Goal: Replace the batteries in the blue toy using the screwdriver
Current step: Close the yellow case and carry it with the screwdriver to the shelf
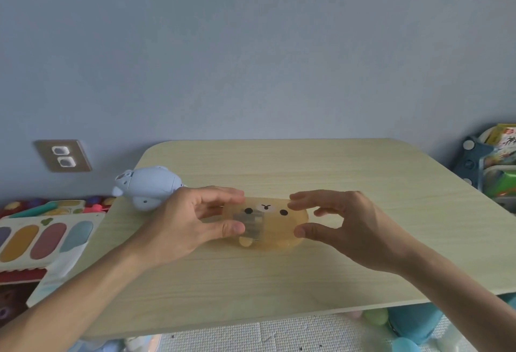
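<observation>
a wall socket (63, 157) sits low on the blue-grey wall (251, 44). colourful toys (42, 237) lie beside the pale wood table (279, 276). the blue toy (148, 186) rests at its left edge. the left hand (187, 220) and right hand (346, 226), fingers spread, cup a translucent bear-faced case (275, 226) mid-table. a toy shelf (494, 167) stands far right.

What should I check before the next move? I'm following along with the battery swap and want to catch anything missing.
1. Blue toy within reach on table: ok.
2. Bear-face case flat on table: ok.
3. Left hand gripping case: cannot tell.
4. Right hand gripping case: cannot tell.
5. Screwdriver visible: not ok.
6. Case holds batteries: cannot tell; contents blurred.
</observation>
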Available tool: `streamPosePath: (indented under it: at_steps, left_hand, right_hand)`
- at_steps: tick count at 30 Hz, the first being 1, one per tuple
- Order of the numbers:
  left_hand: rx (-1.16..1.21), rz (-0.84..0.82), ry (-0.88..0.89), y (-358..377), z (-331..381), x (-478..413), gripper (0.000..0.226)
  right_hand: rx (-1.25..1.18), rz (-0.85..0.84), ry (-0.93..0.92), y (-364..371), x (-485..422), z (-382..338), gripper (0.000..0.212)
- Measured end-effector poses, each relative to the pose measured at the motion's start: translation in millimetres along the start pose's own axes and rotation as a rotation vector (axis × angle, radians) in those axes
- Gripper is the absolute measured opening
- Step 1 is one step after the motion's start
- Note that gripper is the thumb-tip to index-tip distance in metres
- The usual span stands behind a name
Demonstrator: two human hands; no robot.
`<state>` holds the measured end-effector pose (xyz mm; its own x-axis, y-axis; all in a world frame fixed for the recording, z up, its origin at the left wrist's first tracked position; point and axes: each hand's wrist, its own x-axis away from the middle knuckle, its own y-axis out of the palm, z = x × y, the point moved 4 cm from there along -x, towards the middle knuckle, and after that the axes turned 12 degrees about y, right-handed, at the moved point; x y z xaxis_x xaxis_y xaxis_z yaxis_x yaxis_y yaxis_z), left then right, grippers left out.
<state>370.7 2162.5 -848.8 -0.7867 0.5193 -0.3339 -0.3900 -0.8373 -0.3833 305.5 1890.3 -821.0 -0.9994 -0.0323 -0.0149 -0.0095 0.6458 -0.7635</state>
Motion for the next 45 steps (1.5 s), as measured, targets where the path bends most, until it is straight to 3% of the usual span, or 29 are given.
streamPosePath:
  at_steps: [4, 7, 10, 15, 22, 26, 30, 34, 39, 45]
  left_hand:
    - [-0.05, -0.036, 0.022, 1.0, 1.9, -1.3, 0.053]
    - [-0.118, -0.065, 0.022, -0.5, 5.0, -2.4, 0.055]
    - [-0.198, -0.116, -0.001, 1.5, 7.8, -1.4, 0.078]
    - [-0.343, -0.193, -0.002, 20.8, 11.1, -5.4, 0.106]
    - [-0.436, -0.151, 0.011, 27.9, 13.0, -11.2, 0.078]
    - [-0.454, -0.109, 0.013, 24.9, 13.6, -13.7, 0.078]
    - [-0.407, -0.072, -0.007, 10.5, 34.1, -28.3, 0.081]
    - [-0.398, -0.046, -0.002, -13.5, 87.5, -56.0, 0.083]
    - [-0.372, -0.034, -0.044, -57.7, 195.1, -86.6, 0.08]
    - [-0.353, -0.041, -0.037, -161.3, 409.4, -150.7, 0.078]
  right_hand:
    - [-0.003, 0.022, -0.006, 1.5, -1.6, 1.2, 0.037]
    - [0.032, 0.001, -0.021, -1.3, -1.8, -1.5, 0.047]
    - [0.1, -0.039, 0.014, -23.9, 0.7, 6.7, 0.064]
    - [0.35, -0.044, 0.173, -65.0, 10.7, 53.9, 0.046]
    - [0.183, 0.103, 0.157, -47.9, 9.9, 77.1, 0.006]
    - [0.153, 0.165, 0.143, -51.3, 9.5, 78.2, 0.015]
    - [-0.026, 0.232, 0.16, -78.1, 9.0, 61.9, 0.015]
    - [-0.2, 0.242, 0.166, -126.8, 11.0, 8.1, 0.01]
    - [-0.223, 0.254, 0.193, -212.9, 16.9, -85.3, 0.012]
    - [-0.274, 0.231, 0.226, -392.7, 20.6, -247.8, 0.013]
